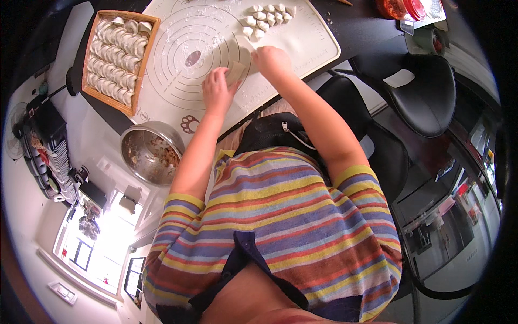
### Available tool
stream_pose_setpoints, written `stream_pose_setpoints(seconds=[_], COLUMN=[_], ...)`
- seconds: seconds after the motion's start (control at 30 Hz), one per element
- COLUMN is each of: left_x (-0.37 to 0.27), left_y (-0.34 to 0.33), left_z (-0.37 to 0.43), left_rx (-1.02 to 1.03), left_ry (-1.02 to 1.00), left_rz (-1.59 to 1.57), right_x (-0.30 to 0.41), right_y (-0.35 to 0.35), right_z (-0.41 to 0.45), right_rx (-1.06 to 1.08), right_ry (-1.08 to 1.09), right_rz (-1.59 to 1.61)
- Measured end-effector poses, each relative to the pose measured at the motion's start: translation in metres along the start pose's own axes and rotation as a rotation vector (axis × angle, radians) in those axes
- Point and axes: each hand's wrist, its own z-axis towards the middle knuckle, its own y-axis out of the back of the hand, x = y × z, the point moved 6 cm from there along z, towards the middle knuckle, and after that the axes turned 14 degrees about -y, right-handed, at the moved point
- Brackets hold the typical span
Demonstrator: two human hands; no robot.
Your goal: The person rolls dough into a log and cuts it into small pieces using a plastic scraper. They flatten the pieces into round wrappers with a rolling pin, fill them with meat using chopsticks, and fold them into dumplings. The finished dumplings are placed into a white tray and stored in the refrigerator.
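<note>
My left hand (219, 90) is over the floured silicone pastry mat (174, 60), its fingers at the left edge of a pale, flat dough wrapper (237, 72). To its right, my right hand (272, 61) has its fingers pinched together at another pale, thin piece (244, 43), perhaps dough; whether it grips this is unclear. Just beyond the right hand, small white dough pieces (270, 17) stand in rows on the mat. At the left, a wooden tray (147, 60) holds rows of folded dumplings (117, 54).
A steel bowl (175, 139) with smears of filling stands beside my left forearm. Red-lidded containers (413, 9) are at the far right of the dark table (364, 30). Black chairs (423, 93) stand to the right of the table.
</note>
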Motion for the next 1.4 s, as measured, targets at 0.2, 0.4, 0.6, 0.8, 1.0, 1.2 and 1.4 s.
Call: stream_pose_setpoints(seconds=[0.2, 0.4, 0.6, 0.8, 1.0, 1.2, 1.4], left_x=[0.025, 0.037, 0.034, 0.039, 0.029, 0.037, 0.048], left_y=[-0.010, -0.009, -0.006, 0.005, 0.021, 0.010, 0.001], left_z=[-0.006, -0.005, -0.001, 0.001, 0.024, 0.024, 0.019], left_rx=[-0.039, -0.039, 0.005, -0.241, -0.211, -0.127, -0.117], left_ry=[0.199, 0.285, 0.272, 0.327, 0.362, 0.405, 0.411], left_rz=[-0.134, -0.206, -0.182, -0.334, -0.559, -0.620, -0.702], right_x=[0.014, 0.031, 0.043, 0.046, 0.050, 0.061, 0.068], right_y=[0.018, -0.003, -0.009, -0.009, -0.015, -0.025, -0.036], right_z=[-0.031, -0.053, -0.049, -0.045, -0.040, -0.031, -0.022], right_rx=[-0.163, -0.035, -0.054, 0.009, 0.020, 0.141, 0.146], right_ry=[0.232, 0.397, 0.426, 0.339, 0.320, 0.281, 0.356], right_rz=[0.047, -0.152, -0.192, -0.223, -0.285, -0.375, -0.405])
